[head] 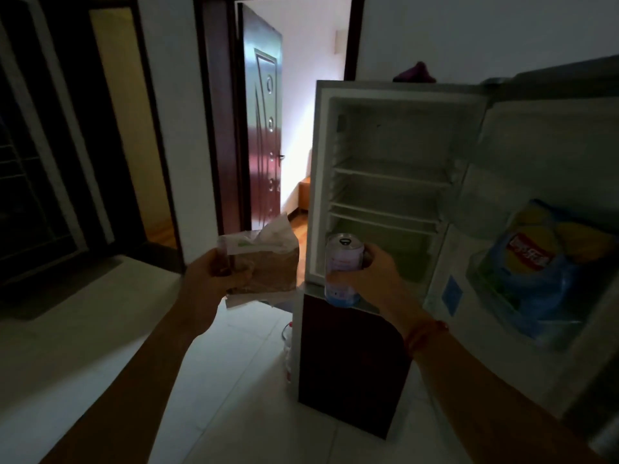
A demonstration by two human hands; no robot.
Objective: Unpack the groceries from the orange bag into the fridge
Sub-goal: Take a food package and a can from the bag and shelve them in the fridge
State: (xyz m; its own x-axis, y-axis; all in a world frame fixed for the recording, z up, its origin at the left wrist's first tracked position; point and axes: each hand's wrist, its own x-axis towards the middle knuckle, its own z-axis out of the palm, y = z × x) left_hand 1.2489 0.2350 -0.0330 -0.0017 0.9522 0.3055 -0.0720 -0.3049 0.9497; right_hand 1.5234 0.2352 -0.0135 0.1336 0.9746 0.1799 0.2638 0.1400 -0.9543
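The fridge (321, 182) stands open at the right, its upper compartment showing bare white shelves. A blue bag of chips (536, 262) sits in the door shelf at the far right. My right hand (371, 276) grips a pale drink can (341, 262), upright, just in front of the lowest shelf opening. My left hand (217, 272) holds a brown packet (268, 262) with a clear crumpled top, left of the fridge. The orange bag is out of view.
The fridge's dark lower door (351, 370) is closed. A plastic water bottle (287, 346) stands on the white tiled floor by its left side. An open brown room door (263, 128) lies behind. A dark red object (415, 73) rests on top of the fridge.
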